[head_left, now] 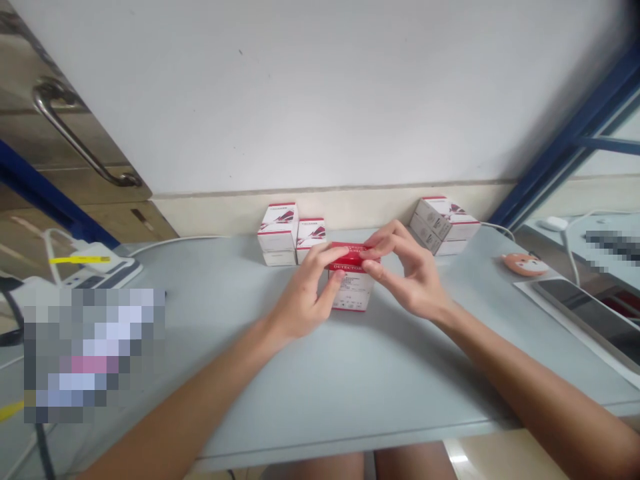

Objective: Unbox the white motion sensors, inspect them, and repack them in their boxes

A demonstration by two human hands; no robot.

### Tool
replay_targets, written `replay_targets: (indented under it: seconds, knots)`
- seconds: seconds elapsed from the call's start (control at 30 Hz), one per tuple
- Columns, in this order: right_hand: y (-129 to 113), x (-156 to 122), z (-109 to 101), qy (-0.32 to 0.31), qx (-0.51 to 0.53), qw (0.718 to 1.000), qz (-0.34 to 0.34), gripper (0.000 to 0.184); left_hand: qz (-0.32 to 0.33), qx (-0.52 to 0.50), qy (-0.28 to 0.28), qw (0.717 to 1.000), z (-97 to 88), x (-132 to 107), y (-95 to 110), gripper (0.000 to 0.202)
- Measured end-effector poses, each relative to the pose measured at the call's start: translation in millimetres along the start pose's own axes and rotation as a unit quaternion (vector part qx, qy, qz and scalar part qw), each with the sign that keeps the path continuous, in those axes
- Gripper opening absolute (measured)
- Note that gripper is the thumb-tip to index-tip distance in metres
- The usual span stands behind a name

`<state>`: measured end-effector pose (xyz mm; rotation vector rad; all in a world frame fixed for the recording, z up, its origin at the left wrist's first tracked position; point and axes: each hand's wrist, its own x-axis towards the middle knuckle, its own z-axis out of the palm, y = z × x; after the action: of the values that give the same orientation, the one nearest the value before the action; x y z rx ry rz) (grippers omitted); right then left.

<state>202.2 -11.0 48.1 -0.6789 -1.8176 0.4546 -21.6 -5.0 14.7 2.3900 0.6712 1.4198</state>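
Observation:
A small red and white box (351, 285) marked DETECTOR stands on the grey table (350, 373) in the middle of the view. My left hand (305, 293) grips its left side, thumb on the front and fingers over the red top. My right hand (407, 270) pinches the red top flap from the right with thumb and forefinger, the other fingers curled loosely.
Two stacks of similar boxes (290, 233) stand against the wall behind it, and another stack (444, 225) lies tilted at the back right. An orange animal-shaped object (525, 265) and a tablet (585, 320) are at the right. A white device with cables (95, 263) is at the left.

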Motion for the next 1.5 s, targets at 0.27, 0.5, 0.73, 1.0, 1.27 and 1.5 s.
replay_targets:
  seconds: [0.27,0.5,0.73,1.0,1.27,1.5]
  knots:
    - [20,-13,5,-0.076,-0.024,0.996,0.039,0.062,-0.084,-0.001,0.139,0.987,4.9,1,-12,0.022]
    - [29,-23,21,-0.098,0.002,0.991,0.096,0.09,-0.183,-0.026,0.265,0.946,-5.8,13,-15,0.025]
    - [34,-19,21,0.03,-0.208,0.977,0.017,0.082,-0.152,0.193,0.337,0.909,-35.1,13,-36,0.042]
    - [61,21,58,-0.083,-0.378,0.921,-0.041,0.052,-0.325,0.046,0.31,0.892,-33.1,-10,-94,0.047]
    - [60,50,83,-0.116,-0.353,0.928,0.003,0.045,-0.367,0.032,0.271,0.89,-35.1,-7,-85,0.045]
    - [77,41,-41,0.029,-0.491,0.869,0.053,0.039,-0.31,0.214,0.287,0.881,-26.8,0,-50,0.051]
